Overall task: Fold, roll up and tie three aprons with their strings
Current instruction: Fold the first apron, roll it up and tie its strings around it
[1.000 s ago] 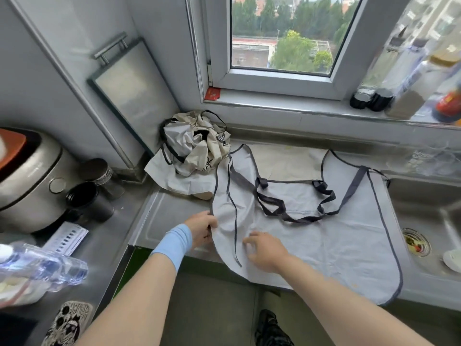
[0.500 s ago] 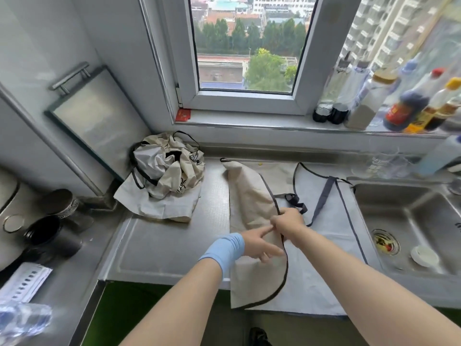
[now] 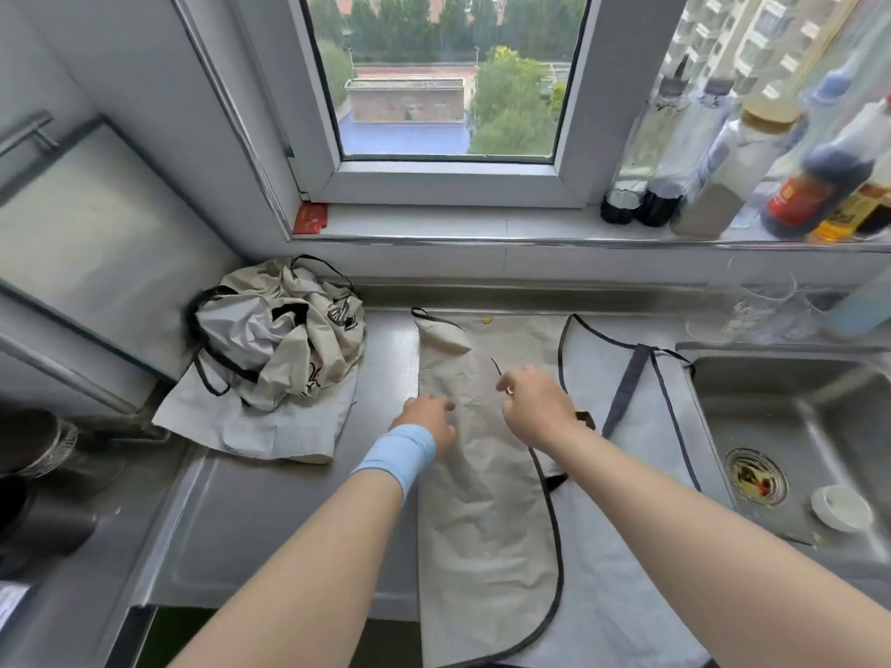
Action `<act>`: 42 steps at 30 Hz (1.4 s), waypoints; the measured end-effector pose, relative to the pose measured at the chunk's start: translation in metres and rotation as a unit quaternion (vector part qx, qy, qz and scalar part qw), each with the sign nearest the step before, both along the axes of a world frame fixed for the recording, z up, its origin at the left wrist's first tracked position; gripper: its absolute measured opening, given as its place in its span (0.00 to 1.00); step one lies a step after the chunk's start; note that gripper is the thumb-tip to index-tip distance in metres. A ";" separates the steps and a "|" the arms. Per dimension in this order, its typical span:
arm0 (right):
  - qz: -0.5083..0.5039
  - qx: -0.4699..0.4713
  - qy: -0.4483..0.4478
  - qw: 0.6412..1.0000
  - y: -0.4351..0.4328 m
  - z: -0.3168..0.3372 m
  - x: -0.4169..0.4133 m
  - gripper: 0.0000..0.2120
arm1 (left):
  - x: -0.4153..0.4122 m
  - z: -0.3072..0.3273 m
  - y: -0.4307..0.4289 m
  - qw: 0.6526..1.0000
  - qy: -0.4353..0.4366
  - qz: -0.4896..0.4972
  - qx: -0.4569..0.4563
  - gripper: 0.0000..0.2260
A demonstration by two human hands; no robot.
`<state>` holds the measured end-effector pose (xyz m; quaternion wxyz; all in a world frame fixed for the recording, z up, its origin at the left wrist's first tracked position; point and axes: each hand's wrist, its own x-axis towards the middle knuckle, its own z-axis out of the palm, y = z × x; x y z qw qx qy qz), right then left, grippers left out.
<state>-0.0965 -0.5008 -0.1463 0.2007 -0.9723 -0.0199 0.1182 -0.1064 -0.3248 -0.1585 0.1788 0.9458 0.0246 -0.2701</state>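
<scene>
On the grey steel surface, the pale grey, dark-edged apron lies with one side folded over, unrolled and untied. The crumpled beige heap of aprons waits beside it. The left hand, grip spread, rests on the fold; the right hand apparently pinches a thin dark string.

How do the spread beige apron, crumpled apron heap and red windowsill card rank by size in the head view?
Spread beige apron
Crumpled apron heap
Red windowsill card
The card is farther away, yet plainly smallest.

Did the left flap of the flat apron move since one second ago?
Yes. The left flap went rightward, away from the crumpled aprons, toward the sink.
</scene>
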 end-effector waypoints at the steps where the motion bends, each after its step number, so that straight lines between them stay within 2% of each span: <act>1: 0.022 0.021 0.005 1.000 0.005 -0.002 0.015 0.15 | 0.011 -0.002 0.001 1.000 -0.006 0.001 -0.001 0.21; 7: 0.063 0.094 0.037 0.993 0.031 -0.013 0.115 0.25 | 0.077 -0.011 0.011 0.994 -0.076 0.080 -0.024 0.19; 11: 0.098 0.102 0.132 0.981 0.045 -0.025 0.162 0.30 | 0.108 -0.021 0.018 0.984 -0.122 0.126 -0.020 0.18; 12: 0.099 0.092 0.138 0.981 0.046 -0.030 0.167 0.27 | 0.113 -0.024 0.019 0.982 -0.129 0.136 -0.020 0.19; 14: 0.090 0.057 0.111 0.988 0.042 -0.038 0.171 0.12 | 0.117 -0.029 0.019 0.981 -0.131 0.140 -0.023 0.22; 16: 0.066 0.013 0.096 0.993 0.030 -0.047 0.175 0.11 | 0.121 -0.037 0.016 0.987 -0.116 0.106 -0.024 0.30; 18: 0.048 -0.048 0.136 0.988 0.017 -0.052 0.175 0.10 | 0.121 -0.044 0.012 0.997 -0.070 0.039 0.010 0.39; 20: 0.055 -0.124 0.190 0.972 0.010 -0.055 0.175 0.08 | 0.121 -0.051 0.010 0.998 -0.014 -0.021 0.056 0.41; 22: 0.046 -0.157 0.163 0.973 0.013 -0.052 0.178 0.09 | 0.123 -0.053 0.009 0.997 0.009 -0.038 0.065 0.41; 24: 0.029 -0.137 0.060 0.988 0.026 -0.046 0.186 0.16 | 0.126 -0.053 0.010 0.999 -0.016 -0.018 0.037 0.39; 26: 0.039 -0.062 -0.001 0.997 0.046 -0.043 0.197 0.21 | 0.132 -0.055 0.012 0.997 -0.054 0.052 -0.021 0.33; 28: 0.089 -0.052 -0.010 0.995 0.066 -0.043 0.208 0.21 | 0.139 -0.054 0.013 0.982 -0.068 0.156 -0.087 0.26; 32: 0.119 -0.126 0.021 0.985 0.086 -0.053 0.221 0.14 | 0.156 -0.050 0.014 0.944 0.024 0.287 -0.162 0.18; 34: 0.091 -0.083 0.049 0.991 0.088 -0.054 0.223 0.11 | 0.160 -0.049 0.016 0.945 0.045 0.282 -0.158 0.09; 39: 0.013 0.068 0.034 0.997 0.082 -0.045 0.228 0.08 | 0.158 -0.046 0.026 0.956 0.035 0.240 -0.162 0.13; 42: -0.010 0.081 -0.002 0.997 0.083 -0.042 0.224 0.07 | 0.157 -0.040 0.034 0.957 0.021 0.238 -0.166 0.11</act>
